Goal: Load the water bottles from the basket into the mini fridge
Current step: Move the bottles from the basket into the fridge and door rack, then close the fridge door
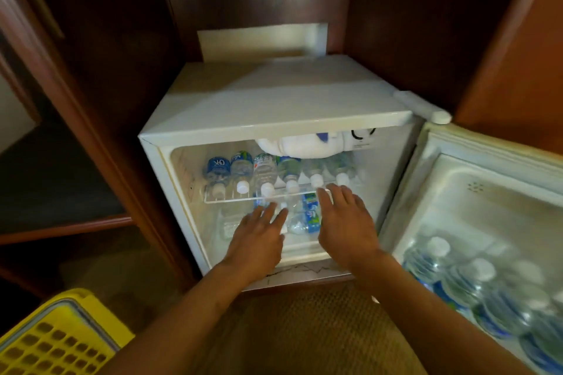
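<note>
The white mini fridge (pixel 274 106) stands open inside a dark wooden cabinet. Several water bottles (pixel 265 170) lie side by side on its clear upper shelf (pixel 231 200), caps toward me. More bottles (pixel 309 216) lie on the fridge floor below. My left hand (pixel 259 237) and my right hand (pixel 344 222) reach into the lower compartment, palms down, fingers spread, holding nothing. The right fingertips touch the front edge of the shelf. The yellow basket (pixel 58 341) sits at the bottom left; its inside is not visible.
The fridge door (pixel 487 192) swings open to the right, its rack packed with several upright bottles (pixel 475 280). Wooden cabinet walls (pixel 100 100) close in on both sides. A woven brown carpet (pixel 304 329) lies in front of the fridge.
</note>
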### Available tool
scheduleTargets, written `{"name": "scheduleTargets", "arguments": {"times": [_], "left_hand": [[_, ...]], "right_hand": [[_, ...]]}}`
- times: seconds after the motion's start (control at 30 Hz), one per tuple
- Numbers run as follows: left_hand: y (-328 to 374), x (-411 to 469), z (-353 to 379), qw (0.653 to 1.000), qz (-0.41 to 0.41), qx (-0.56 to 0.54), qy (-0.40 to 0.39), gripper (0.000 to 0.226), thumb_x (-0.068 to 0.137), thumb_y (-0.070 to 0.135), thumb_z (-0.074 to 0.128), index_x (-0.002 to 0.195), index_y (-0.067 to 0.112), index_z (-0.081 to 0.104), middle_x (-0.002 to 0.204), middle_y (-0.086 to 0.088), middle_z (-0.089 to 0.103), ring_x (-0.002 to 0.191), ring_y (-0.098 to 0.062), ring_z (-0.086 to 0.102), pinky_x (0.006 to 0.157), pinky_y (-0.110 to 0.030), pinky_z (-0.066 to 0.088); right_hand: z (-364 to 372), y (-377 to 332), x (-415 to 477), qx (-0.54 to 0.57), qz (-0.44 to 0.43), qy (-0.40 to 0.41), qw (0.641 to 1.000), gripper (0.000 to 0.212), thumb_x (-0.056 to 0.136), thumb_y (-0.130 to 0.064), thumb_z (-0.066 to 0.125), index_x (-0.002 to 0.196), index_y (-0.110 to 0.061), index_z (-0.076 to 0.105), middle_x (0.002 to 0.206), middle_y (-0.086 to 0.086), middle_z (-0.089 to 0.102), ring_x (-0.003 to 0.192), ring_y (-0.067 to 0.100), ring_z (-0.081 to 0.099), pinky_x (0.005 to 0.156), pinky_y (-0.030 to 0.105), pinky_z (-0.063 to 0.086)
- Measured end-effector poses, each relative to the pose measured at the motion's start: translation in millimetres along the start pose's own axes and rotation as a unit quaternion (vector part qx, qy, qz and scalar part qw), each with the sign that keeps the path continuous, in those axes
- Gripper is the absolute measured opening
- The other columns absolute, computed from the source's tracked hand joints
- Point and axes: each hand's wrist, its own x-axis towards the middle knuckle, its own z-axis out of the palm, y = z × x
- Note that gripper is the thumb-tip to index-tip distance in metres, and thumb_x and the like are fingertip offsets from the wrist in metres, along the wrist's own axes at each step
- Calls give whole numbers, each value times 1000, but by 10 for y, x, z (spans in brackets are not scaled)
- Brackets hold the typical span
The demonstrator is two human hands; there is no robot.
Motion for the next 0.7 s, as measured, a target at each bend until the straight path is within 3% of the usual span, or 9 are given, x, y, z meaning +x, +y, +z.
{"name": "scheduleTargets", "arguments": {"times": [0.17,0.27,0.37,0.5,0.7], "left_hand": [[898,-405,-566,993,89,-21,75,55,105,35,38,157,25,22,166,-3,13,152,-26,14,121,-41,18],[1589,-543,-904,982,150,-47,106,54,106,35,35,157,24,22,166,-3,13,152,-25,13,120,-39,17],[2271,-565,-1158,967,217,-51,122,55,104,33,35,156,22,22,166,-6,14,150,-27,15,119,-42,20],[3116,-425,-1428,953,283,-60,86,61,101,33,39,157,23,17,167,-9,5,152,-30,9,119,-49,21],[3680,-226,-1541,963,269,-34,-8,73,98,34,40,158,31,-1,166,-6,-12,153,-31,-7,122,-52,9]], "right_hand": [[-1176,416,-850,-55,93,203,973,48,73,-12,67,121,-10,62,121,14,60,107,35,55,84,45,47],[-1634,996,-1385,-81,203,245,944,41,85,-19,59,126,-11,59,133,15,55,120,38,49,94,49,42],[-1922,1613,-1815,-81,322,185,925,51,98,-36,44,145,-15,42,157,17,32,146,38,24,115,55,24],[-2177,2296,-2295,-60,414,76,905,67,101,-54,19,158,-19,10,166,12,-3,152,34,-11,118,63,-2],[-2263,2413,-2519,-38,383,19,923,66,100,-55,19,158,-25,8,167,5,3,153,30,-8,116,66,-6]]}}
